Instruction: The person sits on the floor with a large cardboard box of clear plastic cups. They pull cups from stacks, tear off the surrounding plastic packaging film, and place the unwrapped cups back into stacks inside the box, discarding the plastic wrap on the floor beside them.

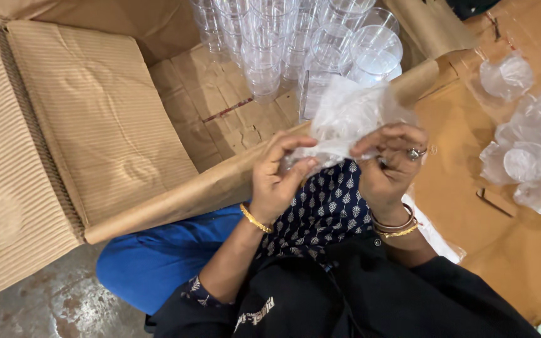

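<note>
Pinching a thin clear plastic bag [345, 119] at centre frame, the left hand [277, 181] and right hand [389, 166] clamp its edges as if to part them (stacked clear cups [295, 44] wait in the carton [95, 125], upper centre).

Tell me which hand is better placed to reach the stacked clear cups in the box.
Probably the right hand. Both hands pinch the thin plastic bag, but the stacked clear cups stand above and nearer the right; the left hand sits lower, behind the cardboard box edge.
</note>
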Demonstrator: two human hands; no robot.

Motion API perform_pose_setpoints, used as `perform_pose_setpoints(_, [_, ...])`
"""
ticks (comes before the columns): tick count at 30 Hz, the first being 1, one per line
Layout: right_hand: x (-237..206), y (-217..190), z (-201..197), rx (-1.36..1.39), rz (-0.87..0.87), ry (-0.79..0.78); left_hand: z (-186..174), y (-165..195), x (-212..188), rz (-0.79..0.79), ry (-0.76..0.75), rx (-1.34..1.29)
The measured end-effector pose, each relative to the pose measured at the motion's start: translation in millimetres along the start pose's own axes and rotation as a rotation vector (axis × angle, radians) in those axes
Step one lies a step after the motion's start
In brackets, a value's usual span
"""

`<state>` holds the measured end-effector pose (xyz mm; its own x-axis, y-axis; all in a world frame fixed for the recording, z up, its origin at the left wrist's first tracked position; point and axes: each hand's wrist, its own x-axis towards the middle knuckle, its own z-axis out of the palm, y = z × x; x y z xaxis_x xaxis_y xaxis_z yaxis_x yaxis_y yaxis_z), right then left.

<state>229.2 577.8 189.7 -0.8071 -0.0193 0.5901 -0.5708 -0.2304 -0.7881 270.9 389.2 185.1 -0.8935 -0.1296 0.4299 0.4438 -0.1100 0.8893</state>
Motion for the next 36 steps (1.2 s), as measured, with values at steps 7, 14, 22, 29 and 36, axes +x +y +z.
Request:
perform_pose_setpoints(7, [-1, -2, -3, -0.224, 0.049, -0.152, 3, 7, -1, -0.129, 0.067, -0.005])
perform_pose_setpoints(14, [-14, 14, 2, -0.091, 0.063, -0.088, 7, 17, 5, 0.009, -0.054, 0.079])
perform_pose_setpoints(22, [-8, 2, 12, -0.168, 0.086, -0.040, 4, 0, -6, -0.075, 0.060, 0.109])
perform_pose_setpoints(29, [5, -6, 8, -0.018, 0.247, -0.211, 1, -5, -7, -0.089, 0.039, 0.098])
perform_pose_setpoints(36, [-13, 12, 7, -0.044, 0.281, -0.090, 9, 2, 1, 0.088, -0.060, 0.064])
